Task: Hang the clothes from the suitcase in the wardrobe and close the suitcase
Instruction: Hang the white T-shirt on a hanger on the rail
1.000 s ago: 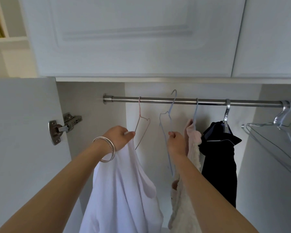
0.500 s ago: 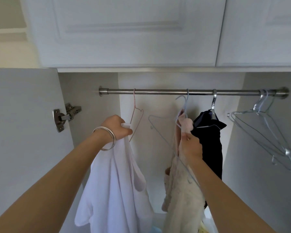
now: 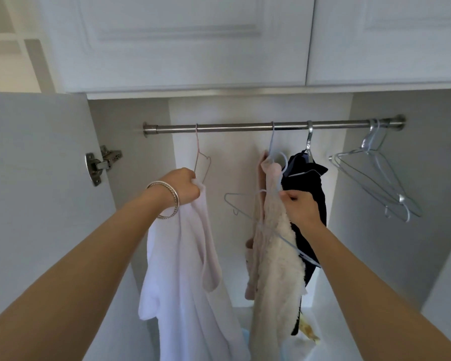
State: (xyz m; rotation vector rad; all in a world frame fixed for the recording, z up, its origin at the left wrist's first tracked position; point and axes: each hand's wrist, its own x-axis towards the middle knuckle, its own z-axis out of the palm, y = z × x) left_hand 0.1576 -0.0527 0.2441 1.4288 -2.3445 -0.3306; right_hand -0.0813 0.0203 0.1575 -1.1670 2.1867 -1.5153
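While fingers [image 3: 193, 185] clutch white garment [image 3: 182, 269], hanging

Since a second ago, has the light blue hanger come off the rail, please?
Yes. The light blue hanger has dropped below the rail; the right hand holds it.

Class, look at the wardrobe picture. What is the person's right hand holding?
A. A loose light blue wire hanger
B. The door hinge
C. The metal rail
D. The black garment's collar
A: the right hand pinches a light blue wire hanger that is off the rail, in front of the fluffy cream garment.
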